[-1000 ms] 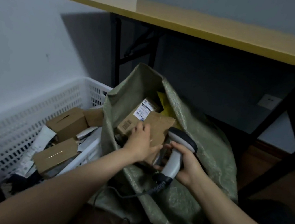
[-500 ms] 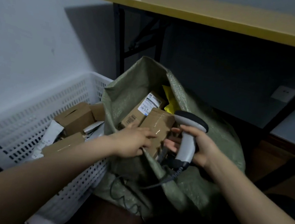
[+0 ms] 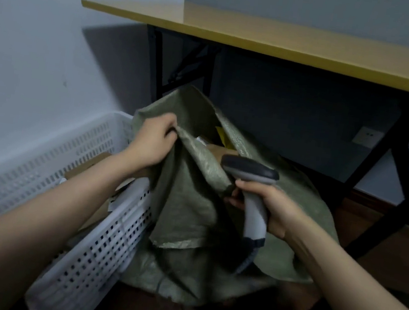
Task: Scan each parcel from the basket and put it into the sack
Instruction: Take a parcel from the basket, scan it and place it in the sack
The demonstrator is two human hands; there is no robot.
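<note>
A green woven sack (image 3: 191, 205) stands on the floor in the middle of the view. My left hand (image 3: 154, 141) grips the sack's left rim and holds it lifted. Inside the narrowed mouth I see the edge of a brown cardboard parcel (image 3: 218, 150) and a bit of yellow packaging (image 3: 223, 136). My right hand (image 3: 267, 207) grips the grey handle of a barcode scanner (image 3: 252, 177), whose dark head sits just right of the sack mouth. The white perforated basket (image 3: 96, 244) lies to the left, with cardboard parcels (image 3: 97, 163) partly hidden behind my left forearm.
A yellow-topped folding table (image 3: 292, 46) with black legs (image 3: 403, 188) stands behind the sack. The scanner's cable (image 3: 244, 263) hangs down over the sack front. A wall socket (image 3: 367, 137) sits low on the wall at right. The pale wall closes off the left side.
My left hand left the parcel inside the sack and took hold of the sack's left rim, pulling it up. The sack mouth has narrowed and now hides most of the parcels.
</note>
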